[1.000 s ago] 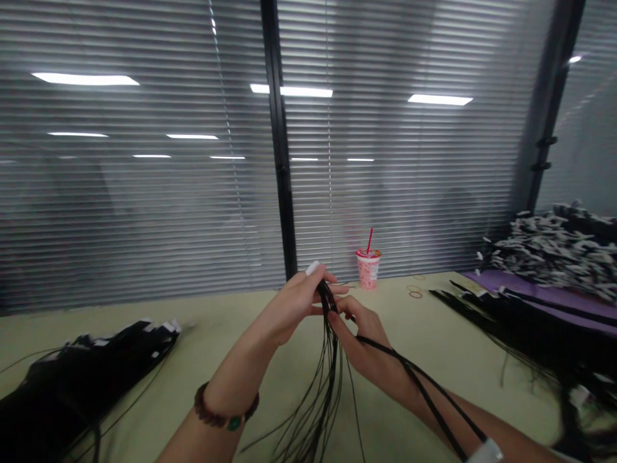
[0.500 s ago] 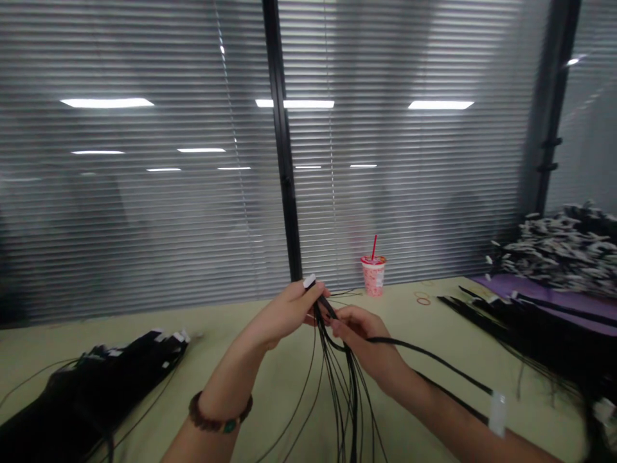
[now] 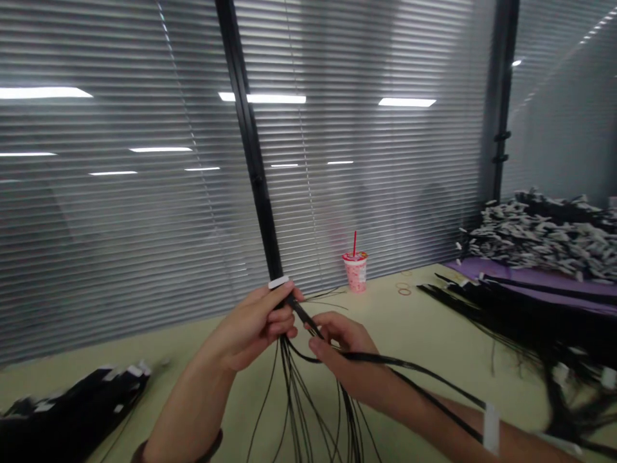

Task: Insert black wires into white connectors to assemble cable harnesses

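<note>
Above the table (image 3: 400, 331), my left hand (image 3: 258, 325) pinches the black cables (image 3: 301, 313) near a white tag (image 3: 278, 281) and my right hand (image 3: 344, 344) grips them further along, so a slackened pinch could let the dangling lengths tangle.

The left hand's (image 3: 258, 328) fingers hid part of the black strands (image 3: 304, 315), whose hanging ends ran past the bottom edge. The left edge cut off a dark bundle (image 3: 81, 411), its details blurred.
</note>
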`<state>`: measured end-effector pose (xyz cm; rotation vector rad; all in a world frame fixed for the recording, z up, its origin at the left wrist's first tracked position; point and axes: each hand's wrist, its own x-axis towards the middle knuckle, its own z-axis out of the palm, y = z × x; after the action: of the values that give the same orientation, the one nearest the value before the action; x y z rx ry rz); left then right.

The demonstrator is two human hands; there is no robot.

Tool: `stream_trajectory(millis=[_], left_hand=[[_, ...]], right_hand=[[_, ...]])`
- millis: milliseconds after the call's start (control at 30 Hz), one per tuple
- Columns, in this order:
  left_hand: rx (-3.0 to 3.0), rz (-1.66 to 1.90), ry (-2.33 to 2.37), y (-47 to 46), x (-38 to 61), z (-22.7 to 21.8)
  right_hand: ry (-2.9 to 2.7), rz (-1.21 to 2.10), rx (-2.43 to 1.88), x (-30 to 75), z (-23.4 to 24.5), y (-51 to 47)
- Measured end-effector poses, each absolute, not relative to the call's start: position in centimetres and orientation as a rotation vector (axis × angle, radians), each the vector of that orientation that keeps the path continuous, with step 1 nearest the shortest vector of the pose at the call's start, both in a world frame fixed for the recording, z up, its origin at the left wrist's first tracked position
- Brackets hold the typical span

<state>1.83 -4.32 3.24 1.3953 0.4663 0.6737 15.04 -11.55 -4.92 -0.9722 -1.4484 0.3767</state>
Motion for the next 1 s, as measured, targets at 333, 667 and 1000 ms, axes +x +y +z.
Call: stream_trajectory(millis=[333,667,1000], left_hand=[[1.139,0.972,0.502,-3.1,-2.2,6.2],[1.339,0.997,0.623,-4.2,-3.0,6.8],[1.563,0.862,0.588,-5.6,0.9,4.9]], right_hand=[[-2.193,-0.501,-0.56,14.8,-8.1,-11.9],[-1.79,-0.164,-0.995,18.4,-8.6,-8.8],[-1.53,0.167,-1.042,14.0,-1.6,-9.0]])
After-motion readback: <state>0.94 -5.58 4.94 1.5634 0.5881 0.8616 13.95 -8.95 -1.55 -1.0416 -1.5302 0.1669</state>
